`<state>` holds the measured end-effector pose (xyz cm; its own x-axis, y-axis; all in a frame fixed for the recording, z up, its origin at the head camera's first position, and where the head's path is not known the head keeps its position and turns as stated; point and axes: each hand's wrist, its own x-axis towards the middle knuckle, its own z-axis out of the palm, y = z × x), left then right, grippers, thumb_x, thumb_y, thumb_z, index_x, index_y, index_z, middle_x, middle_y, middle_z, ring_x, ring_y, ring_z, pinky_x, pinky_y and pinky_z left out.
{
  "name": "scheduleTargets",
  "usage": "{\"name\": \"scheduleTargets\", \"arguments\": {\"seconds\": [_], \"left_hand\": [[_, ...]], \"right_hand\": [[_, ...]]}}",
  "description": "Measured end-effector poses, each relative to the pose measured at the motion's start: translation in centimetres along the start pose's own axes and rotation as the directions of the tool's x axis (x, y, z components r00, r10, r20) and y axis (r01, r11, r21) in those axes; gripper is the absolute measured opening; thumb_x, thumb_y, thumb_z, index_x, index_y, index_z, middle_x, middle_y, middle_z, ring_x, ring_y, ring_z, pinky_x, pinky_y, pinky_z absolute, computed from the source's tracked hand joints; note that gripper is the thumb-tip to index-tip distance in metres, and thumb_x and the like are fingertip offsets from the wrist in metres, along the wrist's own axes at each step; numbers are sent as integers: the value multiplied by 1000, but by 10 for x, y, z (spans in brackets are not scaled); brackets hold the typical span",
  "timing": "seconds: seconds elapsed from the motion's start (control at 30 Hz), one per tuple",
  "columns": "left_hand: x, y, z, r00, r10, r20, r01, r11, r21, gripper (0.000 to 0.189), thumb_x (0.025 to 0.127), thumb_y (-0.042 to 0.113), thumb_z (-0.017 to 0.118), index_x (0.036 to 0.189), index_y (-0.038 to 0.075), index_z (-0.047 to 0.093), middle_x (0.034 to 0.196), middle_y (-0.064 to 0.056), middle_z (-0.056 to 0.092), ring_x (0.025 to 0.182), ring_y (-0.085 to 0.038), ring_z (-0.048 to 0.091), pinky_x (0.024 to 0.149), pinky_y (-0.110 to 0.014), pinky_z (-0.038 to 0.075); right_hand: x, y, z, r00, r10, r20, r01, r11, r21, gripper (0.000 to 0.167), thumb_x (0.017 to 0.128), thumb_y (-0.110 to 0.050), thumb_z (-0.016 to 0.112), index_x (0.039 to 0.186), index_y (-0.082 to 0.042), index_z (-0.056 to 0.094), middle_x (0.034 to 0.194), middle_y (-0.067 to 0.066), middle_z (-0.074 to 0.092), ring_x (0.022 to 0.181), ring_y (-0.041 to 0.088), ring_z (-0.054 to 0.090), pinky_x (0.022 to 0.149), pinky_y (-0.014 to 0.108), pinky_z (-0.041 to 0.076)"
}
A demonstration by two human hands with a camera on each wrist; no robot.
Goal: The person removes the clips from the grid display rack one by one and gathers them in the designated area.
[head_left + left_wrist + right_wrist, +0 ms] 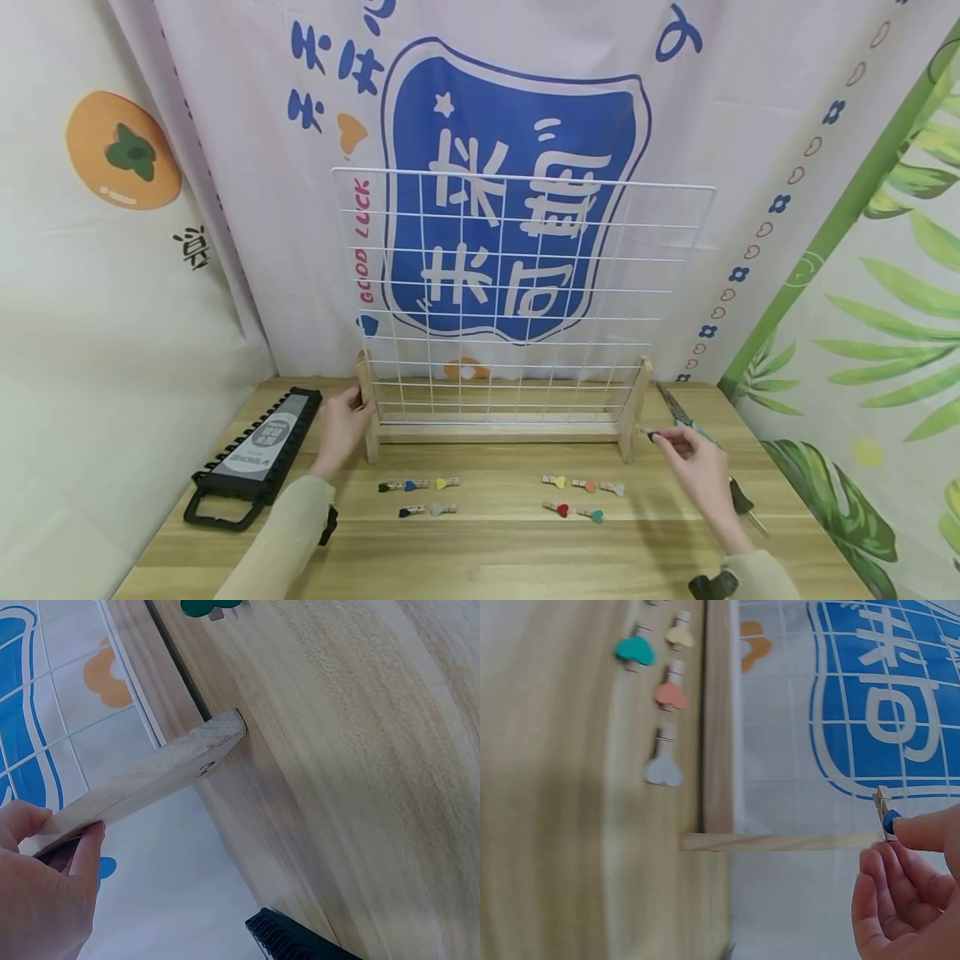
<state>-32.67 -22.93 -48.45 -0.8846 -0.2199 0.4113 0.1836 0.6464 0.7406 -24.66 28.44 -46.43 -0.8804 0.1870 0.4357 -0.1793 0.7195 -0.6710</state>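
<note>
My left hand (343, 427) holds the left wooden upright (150, 774) of a stand, thumb on one side and fingers on the other. The stand carries a white wire grid panel (501, 317). Beside the right upright (634, 412), my right hand (696, 460) pinches a small wooden clothespin (882, 802) with a blue heart between thumb and fingers. In the right wrist view, the clothespin's tip points toward the grid. On the table in front of the stand lie several more heart clothespins, among them a red one (557, 507) and a teal one (635, 651).
A black rack with a handle (262, 454) lies at the table's left. Scissors (678, 410) lie behind my right hand, and a dark tool with a metal shaft (742, 500) lies beside that forearm. A printed curtain (300, 275) hangs behind the wooden table (487, 558).
</note>
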Motion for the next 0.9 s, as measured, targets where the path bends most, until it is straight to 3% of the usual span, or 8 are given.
{"name": "scheduleTargets", "arguments": {"seconds": [0.27,0.4,0.67,0.9], "left_hand": [[0,2,-1,1000,6,-7,-6,1000,11,11,89,3,66,87,-7,70,93,-27,74,83,-36,73,65,-31,60],[-1,2,-1,1000,2,0,-2,1000,0,12,89,3,65,91,-8,70,97,-28,74,87,-38,74,71,-40,62],[-2,2,0,1000,-9,5,9,1000,-8,14,90,3,66,95,-8,70,100,-29,73,91,-40,73,75,-46,62],[-1,3,0,1000,-2,-1,2,1000,8,12,89,3,66,92,-8,70,98,-28,74,90,-39,73,75,-46,62]], "right_hand": [[-28,16,17,996,37,82,-39,999,24,10,87,-9,73,91,1,72,83,13,74,64,-9,55,60,12,52],[-39,21,23,986,70,150,-73,997,14,10,86,-8,74,89,1,72,81,11,74,64,-7,56,60,14,53],[-51,24,29,960,115,255,-115,993,-15,5,84,-6,75,86,-3,72,78,4,72,64,-5,56,60,15,51],[-55,28,31,919,191,346,-178,982,-69,4,85,-9,75,85,-7,72,77,0,71,62,-2,54,59,15,47]]}}
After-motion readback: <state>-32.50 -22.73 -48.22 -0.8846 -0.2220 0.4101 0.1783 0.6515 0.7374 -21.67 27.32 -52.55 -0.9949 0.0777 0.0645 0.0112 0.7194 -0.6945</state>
